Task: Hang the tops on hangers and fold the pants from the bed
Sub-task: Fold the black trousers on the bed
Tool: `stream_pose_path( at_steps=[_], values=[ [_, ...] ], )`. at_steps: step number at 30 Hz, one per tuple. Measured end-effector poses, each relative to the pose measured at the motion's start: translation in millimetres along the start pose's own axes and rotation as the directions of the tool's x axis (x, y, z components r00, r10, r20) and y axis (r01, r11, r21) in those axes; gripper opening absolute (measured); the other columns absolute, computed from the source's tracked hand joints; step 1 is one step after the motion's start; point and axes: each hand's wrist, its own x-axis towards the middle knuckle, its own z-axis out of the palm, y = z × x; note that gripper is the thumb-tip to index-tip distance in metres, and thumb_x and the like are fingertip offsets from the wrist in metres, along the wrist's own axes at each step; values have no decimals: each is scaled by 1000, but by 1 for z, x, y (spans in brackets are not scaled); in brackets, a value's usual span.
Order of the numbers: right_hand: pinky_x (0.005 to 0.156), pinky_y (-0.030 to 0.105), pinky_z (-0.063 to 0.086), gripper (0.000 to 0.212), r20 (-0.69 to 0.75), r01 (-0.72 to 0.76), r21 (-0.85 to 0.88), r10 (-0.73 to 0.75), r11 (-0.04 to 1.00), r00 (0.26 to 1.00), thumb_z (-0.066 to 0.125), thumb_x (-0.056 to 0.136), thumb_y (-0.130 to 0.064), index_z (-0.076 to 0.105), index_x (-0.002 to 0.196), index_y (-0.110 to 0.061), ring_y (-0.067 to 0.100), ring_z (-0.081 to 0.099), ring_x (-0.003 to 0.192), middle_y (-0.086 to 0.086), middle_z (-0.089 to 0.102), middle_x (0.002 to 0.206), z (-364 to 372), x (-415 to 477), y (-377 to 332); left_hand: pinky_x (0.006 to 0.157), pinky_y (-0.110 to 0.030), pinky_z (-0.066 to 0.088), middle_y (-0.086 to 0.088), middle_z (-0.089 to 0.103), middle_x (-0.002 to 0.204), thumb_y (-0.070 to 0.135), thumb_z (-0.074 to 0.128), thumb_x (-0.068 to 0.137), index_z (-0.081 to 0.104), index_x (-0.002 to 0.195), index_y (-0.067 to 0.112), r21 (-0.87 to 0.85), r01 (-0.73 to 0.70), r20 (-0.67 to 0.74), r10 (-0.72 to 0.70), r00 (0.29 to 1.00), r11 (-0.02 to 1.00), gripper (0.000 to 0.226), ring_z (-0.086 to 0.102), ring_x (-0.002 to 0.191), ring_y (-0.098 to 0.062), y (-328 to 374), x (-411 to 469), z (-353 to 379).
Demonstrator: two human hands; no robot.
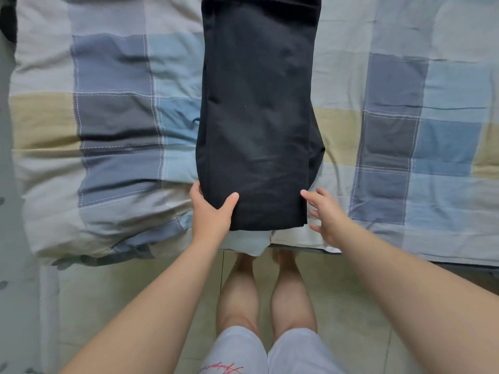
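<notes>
Black pants [258,112] lie lengthwise on the bed, folded leg over leg, running from the top of the view down to the bed's near edge. My left hand [212,214] grips the near left corner of the pants, thumb on top and fingers beneath. My right hand [325,215] hovers beside the near right corner with fingers spread and relaxed; whether the fingertips touch the cloth I cannot tell. No tops or hangers show.
A plaid quilt [116,117] in blue, grey and beige covers the bed and hangs crumpled over the near edge. Pale floor tiles [351,306] and my bare legs are below. A dark item [8,20] peeks in at the top left.
</notes>
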Motion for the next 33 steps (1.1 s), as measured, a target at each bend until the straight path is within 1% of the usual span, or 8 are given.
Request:
stream_pose_path(
  at_steps=[5, 7, 10, 14, 21, 27, 29, 33],
  values=[
    [109, 46, 39, 81, 94, -37, -76, 44, 996, 995, 73, 85, -49, 32, 153, -30, 20, 41, 140, -4, 42, 154, -3, 4, 16, 95, -39, 46, 20, 59, 116, 63, 63, 84, 39, 127, 32, 175, 47, 26, -52, 998, 983, 59, 59, 113, -18, -7, 8, 0],
    [102, 41, 42, 81, 81, -32, -89, 40, 996, 996, 76, 83, -48, 36, 151, -27, 20, 49, 133, -4, 49, 148, -7, 3, 15, 84, -32, 44, 17, 58, 110, 60, 66, 85, 41, 118, 31, 158, 56, 67, -68, 995, 986, 51, 58, 105, -18, -4, 14, -3],
    [88, 33, 48, 56, 81, -26, -144, 38, 989, 996, 76, 84, -47, 58, 129, -21, 16, 61, 116, -4, 65, 129, -11, -4, 9, 69, -24, 43, 12, 58, 111, 58, 69, 85, 50, 123, 24, 160, 72, 96, -88, 991, 985, 55, 57, 97, -15, 2, 16, -3],
    [74, 26, 53, 42, 37, 22, -96, -18, 995, 999, 78, 84, -40, 65, 114, -14, 14, 69, 100, -1, 72, 113, -12, -20, 7, 82, -30, 44, 9, 61, 113, 54, 66, 89, 55, 132, 20, 155, 52, 108, -69, 992, 987, 56, 58, 99, -17, 4, 6, -6],
    [96, 45, 53, 42, -9, -48, -175, 47, 983, 999, 77, 83, -41, 67, 111, -11, 26, 69, 103, 5, 74, 111, -23, -80, 41, 85, -30, 48, 3, 66, 116, 45, 67, 92, 60, 130, 16, 195, 118, 152, -149, 977, 974, 48, 61, 103, -20, -9, -56, -26],
    [75, 33, 60, 39, 47, -158, -290, 179, 944, 983, 79, 84, -36, 70, 108, -7, 20, 75, 70, 4, 78, 91, -34, -136, 65, 82, -28, 45, 1, 68, 112, 41, 70, 91, 65, 119, 17, 237, 215, 199, -264, 944, 948, 38, 63, 99, -19, -28, -107, -54],
    [67, 29, 61, 40, 56, -186, -289, 210, 939, 976, 79, 84, -34, 69, 109, -5, 21, 76, 70, 6, 78, 92, -33, -148, 62, 81, -31, 49, -2, 70, 115, 40, 71, 91, 65, 118, 16, 220, 267, 218, -314, 924, 938, 37, 65, 97, -21, -26, -112, -60],
    [75, 38, 62, 31, 21, -198, -180, 205, 964, 979, 77, 85, -28, 68, 109, -11, 25, 73, 87, 8, 74, 105, -25, -153, 35, 89, -40, 55, -5, 65, 126, 29, 74, 88, 51, 135, 10, 120, 304, 176, -322, 930, 945, 56, 66, 105, -25, 2, -99, -65]
  ],
)
